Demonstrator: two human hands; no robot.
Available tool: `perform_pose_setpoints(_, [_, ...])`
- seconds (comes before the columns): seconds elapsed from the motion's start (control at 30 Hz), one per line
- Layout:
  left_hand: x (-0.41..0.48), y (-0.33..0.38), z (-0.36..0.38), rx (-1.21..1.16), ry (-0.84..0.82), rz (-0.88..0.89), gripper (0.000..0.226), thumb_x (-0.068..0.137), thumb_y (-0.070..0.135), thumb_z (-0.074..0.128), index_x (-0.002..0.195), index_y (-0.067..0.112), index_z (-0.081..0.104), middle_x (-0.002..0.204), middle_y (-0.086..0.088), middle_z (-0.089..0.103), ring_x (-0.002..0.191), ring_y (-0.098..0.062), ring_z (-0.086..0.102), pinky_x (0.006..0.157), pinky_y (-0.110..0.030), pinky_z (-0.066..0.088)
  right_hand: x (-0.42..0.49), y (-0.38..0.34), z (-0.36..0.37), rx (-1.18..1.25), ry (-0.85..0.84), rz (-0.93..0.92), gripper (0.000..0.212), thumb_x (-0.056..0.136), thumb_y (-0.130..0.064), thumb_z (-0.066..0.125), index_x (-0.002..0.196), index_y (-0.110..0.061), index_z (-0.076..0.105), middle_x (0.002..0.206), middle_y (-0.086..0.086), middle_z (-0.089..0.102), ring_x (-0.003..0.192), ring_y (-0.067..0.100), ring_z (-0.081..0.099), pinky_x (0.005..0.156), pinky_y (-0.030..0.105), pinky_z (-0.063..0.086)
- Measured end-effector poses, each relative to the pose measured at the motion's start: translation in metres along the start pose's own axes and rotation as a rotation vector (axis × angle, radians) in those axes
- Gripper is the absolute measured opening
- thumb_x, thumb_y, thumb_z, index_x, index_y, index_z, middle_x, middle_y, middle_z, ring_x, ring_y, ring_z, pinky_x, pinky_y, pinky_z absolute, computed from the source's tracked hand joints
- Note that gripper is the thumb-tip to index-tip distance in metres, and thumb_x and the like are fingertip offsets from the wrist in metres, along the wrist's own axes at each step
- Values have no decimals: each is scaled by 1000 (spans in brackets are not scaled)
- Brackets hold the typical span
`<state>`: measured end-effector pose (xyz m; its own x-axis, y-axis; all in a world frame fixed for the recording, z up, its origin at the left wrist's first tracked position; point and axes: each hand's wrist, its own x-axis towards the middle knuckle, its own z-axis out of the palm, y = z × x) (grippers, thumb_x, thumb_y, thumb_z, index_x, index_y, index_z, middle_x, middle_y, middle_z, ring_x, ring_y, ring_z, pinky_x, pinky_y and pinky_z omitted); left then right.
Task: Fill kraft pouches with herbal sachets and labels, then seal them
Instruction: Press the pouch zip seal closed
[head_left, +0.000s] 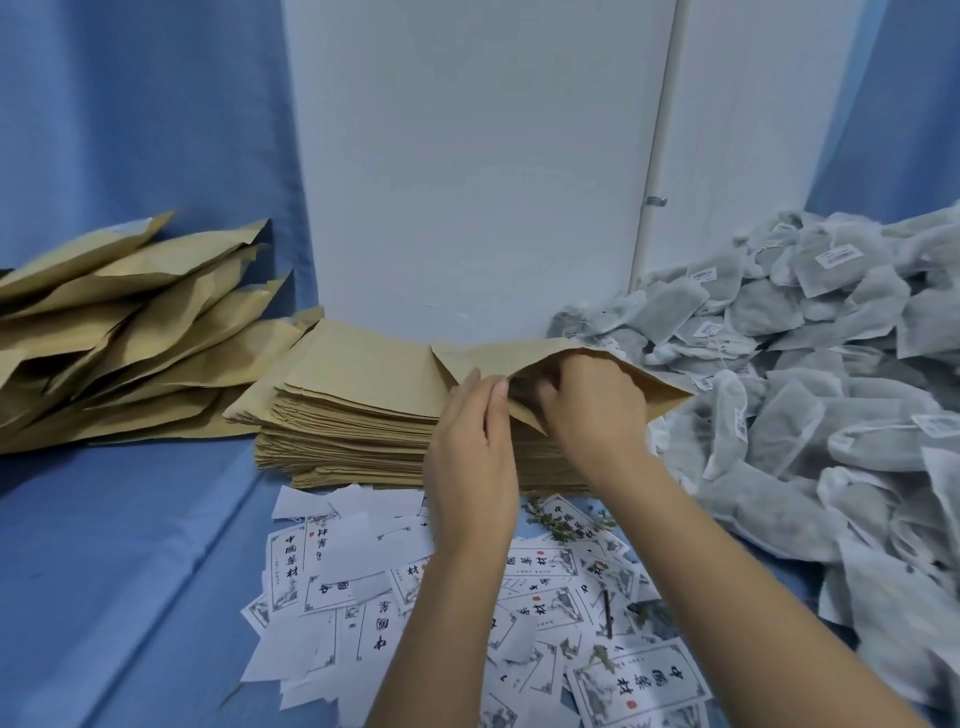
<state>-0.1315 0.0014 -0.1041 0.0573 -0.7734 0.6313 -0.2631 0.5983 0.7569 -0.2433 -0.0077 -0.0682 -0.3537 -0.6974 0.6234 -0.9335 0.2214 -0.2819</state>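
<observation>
Filling step: my left hand (470, 441) pinches the kraft pouch (483, 358) open, right hand (592, 405) reaching inside, its grip hidden; next probably a label (540, 564).

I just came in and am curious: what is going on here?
A person holds a kraft pouch open over the stack of flat pouches. The left hand pinches its near edge; the right hand reaches into its mouth, what it holds is hidden. To the right lie heaped sachets, in front printed labels, at the left bulkier pouches.
</observation>
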Motion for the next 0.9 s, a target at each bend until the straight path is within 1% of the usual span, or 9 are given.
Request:
perform_pose_setpoints(0.03, [2, -1, 0, 11, -13, -13, 31, 99, 36, 42, 114, 24, 67, 129, 9, 56, 107, 1, 51, 73, -1, 28, -10, -3, -2, 57, 111, 1, 29, 93, -34, 41, 77, -15, 56, 80, 2, 60, 70, 29, 55, 59, 33, 35])
perform_pose_setpoints(0.1, [4, -4, -1, 44, -25, -36, 30, 98, 35, 45, 110, 23, 70, 125, 4, 52, 85, 6, 48, 64, 1, 29, -33, -8, -5, 238, 201, -69, 39, 92, -45, 28, 60, -25, 39, 60, -4, 47, 57, 24, 48, 55, 32, 29])
perform_pose_setpoints(0.2, [7, -4, -2, 13, -34, -130, 30, 97, 37, 47, 109, 24, 70, 99, 2, 47, 72, 5, 48, 59, -2, 33, -62, -5, 4, 414, -37, -155, 58, 88, -56, 17, 44, -21, 30, 42, -4, 37, 43, 17, 39, 51, 33, 31])
perform_pose_setpoints(0.27, [10, -3, -1, -119, -99, -233, 34, 97, 40, 47, 105, 19, 72, 88, -2, 52, 71, -3, 53, 66, -8, 39, -65, -8, 10, 621, -262, -33, 77, 92, -66, 17, 38, -17, 44, 40, 1, 48, 44, 15, 48, 57, 33, 41])
perform_pose_setpoints(0.3, [11, -2, -1, -214, -119, -298, 37, 96, 42, 47, 97, 15, 72, 77, -3, 55, 66, -14, 55, 68, -21, 44, -64, -12, 11, 777, -338, 75, 81, 91, -70, 19, 38, -17, 47, 41, 3, 50, 43, 13, 50, 57, 32, 43])
perform_pose_setpoints(0.37, [13, 2, -2, -342, -105, -410, 32, 95, 39, 51, 88, 15, 72, 60, 5, 59, 57, -13, 57, 59, -23, 43, -58, -20, 12, 1065, -354, 299, 73, 86, -74, 30, 41, -20, 50, 42, 0, 48, 40, 9, 44, 49, 23, 37])
perform_pose_setpoints(0.47, [16, 6, -3, -454, -70, -578, 11, 88, 15, 64, 98, 13, 65, 71, 3, 66, 54, -2, 61, 51, -16, 46, -56, -32, 18, 1286, -231, 527, 54, 87, -54, 55, 43, -22, 55, 44, -8, 47, 39, 6, 39, 44, 20, 31])
perform_pose_setpoints(0.6, [14, 12, -4, -724, -280, -872, 23, 85, 2, 62, 64, 6, 53, 43, 0, 47, 31, -6, 37, 33, -14, 30, -54, -35, 14, 1481, -154, 812, 34, 85, -25, 52, 53, -13, 51, 42, -1, 50, 32, 10, 40, 35, 15, 31])
perform_pose_setpoints(0.9, [17, 11, -3, -758, -399, -899, 30, 91, 4, 47, 61, 6, 45, 35, 1, 38, 27, -5, 28, 28, -14, 18, -48, -22, 5, 1470, -333, 757, 18, 86, -10, 47, 69, -6, 49, 45, 5, 46, 28, 11, 37, 33, 13, 28])
